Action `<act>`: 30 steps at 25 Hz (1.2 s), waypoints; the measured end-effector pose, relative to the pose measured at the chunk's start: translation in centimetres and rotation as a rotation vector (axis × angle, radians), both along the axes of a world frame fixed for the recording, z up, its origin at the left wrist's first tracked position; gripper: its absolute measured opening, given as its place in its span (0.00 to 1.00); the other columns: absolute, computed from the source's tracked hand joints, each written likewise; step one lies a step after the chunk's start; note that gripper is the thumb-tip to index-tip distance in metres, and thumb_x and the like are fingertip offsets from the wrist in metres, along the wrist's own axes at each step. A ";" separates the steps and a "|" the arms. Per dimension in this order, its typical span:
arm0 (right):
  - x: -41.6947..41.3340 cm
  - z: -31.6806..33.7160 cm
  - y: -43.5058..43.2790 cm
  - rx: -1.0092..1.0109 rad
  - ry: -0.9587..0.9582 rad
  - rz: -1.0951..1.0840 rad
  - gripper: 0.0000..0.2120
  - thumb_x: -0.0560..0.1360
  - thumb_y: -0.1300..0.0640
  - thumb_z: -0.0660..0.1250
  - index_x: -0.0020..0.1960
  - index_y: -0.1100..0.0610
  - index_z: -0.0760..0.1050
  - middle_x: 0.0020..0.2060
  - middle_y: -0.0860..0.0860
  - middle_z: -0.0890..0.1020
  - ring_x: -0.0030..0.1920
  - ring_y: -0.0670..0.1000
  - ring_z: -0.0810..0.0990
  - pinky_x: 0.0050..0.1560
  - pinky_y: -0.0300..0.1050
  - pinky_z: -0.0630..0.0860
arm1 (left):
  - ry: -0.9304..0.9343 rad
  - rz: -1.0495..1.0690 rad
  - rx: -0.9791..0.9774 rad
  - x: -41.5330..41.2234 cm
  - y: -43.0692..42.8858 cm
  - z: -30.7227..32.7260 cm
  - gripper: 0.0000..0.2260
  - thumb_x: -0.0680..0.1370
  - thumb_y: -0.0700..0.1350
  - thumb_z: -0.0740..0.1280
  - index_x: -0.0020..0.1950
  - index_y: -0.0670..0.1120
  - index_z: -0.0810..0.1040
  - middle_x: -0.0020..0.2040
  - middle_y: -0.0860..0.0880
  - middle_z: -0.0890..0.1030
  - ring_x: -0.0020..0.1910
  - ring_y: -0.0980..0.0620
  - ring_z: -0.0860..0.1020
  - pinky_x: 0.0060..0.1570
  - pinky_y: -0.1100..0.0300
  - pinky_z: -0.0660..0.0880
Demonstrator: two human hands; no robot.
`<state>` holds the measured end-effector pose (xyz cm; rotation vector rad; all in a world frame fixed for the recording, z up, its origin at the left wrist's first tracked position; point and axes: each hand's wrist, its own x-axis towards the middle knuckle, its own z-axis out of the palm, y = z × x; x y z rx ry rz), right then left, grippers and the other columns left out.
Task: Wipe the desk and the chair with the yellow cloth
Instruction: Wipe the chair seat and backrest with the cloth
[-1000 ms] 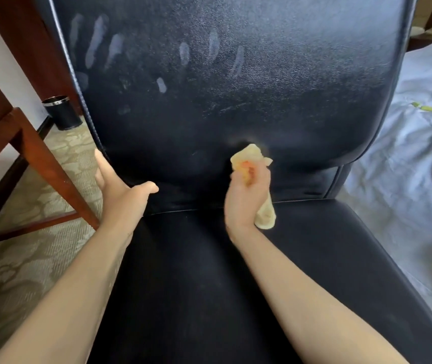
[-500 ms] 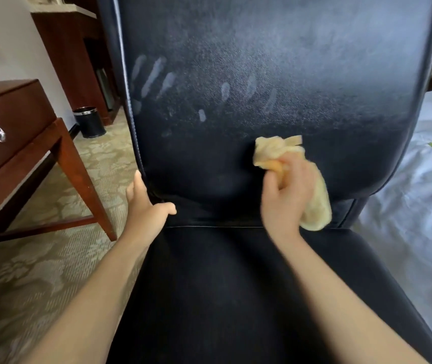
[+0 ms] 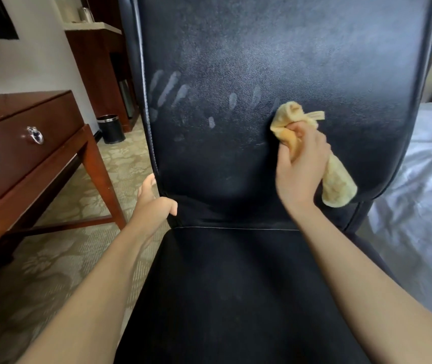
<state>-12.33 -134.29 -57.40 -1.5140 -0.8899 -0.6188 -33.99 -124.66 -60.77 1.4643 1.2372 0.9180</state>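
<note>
Right fingers [image 3: 300, 131] tight around yellow cloth [image 3: 338, 185], higher up chair [image 3: 235, 61] than before; left fingers [image 3: 147, 185] around its edge.

light: soft daylight, brighter right of the chair backrest [image 3: 288, 61] | glare: pale sheen across its upper leather | shadow: seat [image 3: 235, 298] below it near black | blur: right hand [image 3: 301, 166] slightly smeared | edges: wide-angle bending of straight lines
</note>
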 end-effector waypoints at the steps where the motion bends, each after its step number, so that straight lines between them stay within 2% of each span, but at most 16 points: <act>1: -0.6 -0.1 0.4 -0.033 -0.042 0.039 0.12 0.70 0.66 0.66 0.54 0.62 0.76 0.50 0.56 0.79 0.52 0.59 0.73 0.55 0.41 0.60 | -0.004 -0.001 -0.007 -0.2 -0.2 0.1 0.42 0.66 0.28 0.62 0.76 0.53 0.56 0.76 0.48 0.58 0.73 0.44 0.60 0.63 0.51 0.67; 5: -3.0 -1.0 1.7 -0.129 -0.136 0.158 0.15 0.69 0.68 0.65 0.55 0.60 0.77 0.50 0.56 0.78 0.51 0.58 0.72 0.55 0.44 0.63 | -0.021 -0.006 -0.016 -0.8 -0.8 0.4 0.43 0.65 0.28 0.61 0.76 0.55 0.55 0.76 0.50 0.57 0.73 0.44 0.60 0.63 0.50 0.69; 8: -5.6 -2.5 2.7 -0.137 -0.139 0.244 0.15 0.69 0.69 0.66 0.55 0.60 0.78 0.50 0.55 0.78 0.50 0.56 0.73 0.54 0.41 0.64 | -0.015 0.014 -0.013 -1.7 -1.2 0.8 0.42 0.65 0.29 0.61 0.75 0.55 0.57 0.74 0.50 0.59 0.72 0.45 0.61 0.62 0.51 0.68; 11: -8.3 -4.8 3.3 -0.146 -0.085 0.306 0.17 0.68 0.71 0.65 0.54 0.59 0.79 0.51 0.54 0.78 0.52 0.55 0.72 0.57 0.38 0.62 | -0.012 0.008 -0.021 -2.6 -1.5 0.9 0.43 0.64 0.29 0.62 0.75 0.56 0.58 0.72 0.47 0.63 0.70 0.42 0.64 0.65 0.43 0.69; 15: -10.6 -7.2 3.7 -0.245 -0.126 0.413 0.18 0.67 0.72 0.65 0.54 0.57 0.79 0.51 0.53 0.78 0.52 0.54 0.73 0.56 0.41 0.65 | -0.007 0.024 -0.013 -3.7 -2.8 0.6 0.44 0.65 0.26 0.61 0.76 0.55 0.55 0.74 0.49 0.59 0.72 0.45 0.61 0.68 0.45 0.67; 18: -11.7 -8.3 3.9 -0.350 -0.304 0.517 0.17 0.68 0.70 0.67 0.55 0.56 0.79 0.51 0.52 0.79 0.52 0.54 0.74 0.53 0.44 0.71 | -0.009 0.019 -0.012 -5.1 -3.5 0.4 0.44 0.66 0.25 0.60 0.76 0.54 0.55 0.75 0.51 0.58 0.74 0.48 0.58 0.68 0.50 0.65; 20: -12.5 -8.8 4.1 -0.404 -0.412 0.554 0.16 0.69 0.68 0.68 0.54 0.56 0.80 0.49 0.51 0.79 0.50 0.54 0.75 0.47 0.47 0.76 | 0.003 0.028 -0.023 -6.1 -4.0 0.3 0.43 0.65 0.25 0.59 0.76 0.55 0.56 0.75 0.46 0.61 0.73 0.44 0.62 0.67 0.52 0.66; 22: -13.2 -9.1 4.2 -0.414 -0.431 0.548 0.15 0.68 0.68 0.68 0.52 0.56 0.80 0.47 0.51 0.79 0.48 0.54 0.76 0.41 0.47 0.77 | 0.014 0.022 -0.013 -6.8 -4.5 0.1 0.43 0.66 0.25 0.59 0.75 0.56 0.57 0.73 0.39 0.63 0.72 0.41 0.64 0.68 0.51 0.66; 24: -13.9 -9.3 4.3 -0.423 -0.478 0.590 0.13 0.68 0.67 0.69 0.51 0.56 0.81 0.47 0.52 0.80 0.47 0.55 0.76 0.37 0.49 0.76 | 0.025 0.028 0.016 -7.2 -5.1 0.1 0.42 0.67 0.24 0.59 0.76 0.55 0.56 0.73 0.41 0.64 0.71 0.43 0.64 0.62 0.57 0.67; 27: -15.3 -10.4 4.9 -0.559 -0.660 0.722 0.11 0.73 0.64 0.67 0.54 0.56 0.81 0.52 0.53 0.80 0.50 0.56 0.76 0.37 0.51 0.75 | 0.000 0.046 0.066 -7.7 -5.9 0.2 0.41 0.68 0.22 0.57 0.76 0.52 0.57 0.73 0.49 0.61 0.68 0.46 0.69 0.51 0.63 0.73; 30: -16.8 -12.4 5.2 -0.704 -0.668 0.730 0.12 0.75 0.62 0.64 0.58 0.57 0.79 0.57 0.53 0.78 0.57 0.56 0.73 0.43 0.50 0.76 | -0.007 0.045 0.070 -8.2 -6.5 0.2 0.40 0.69 0.22 0.57 0.76 0.50 0.59 0.70 0.47 0.65 0.55 0.41 0.77 0.44 0.63 0.77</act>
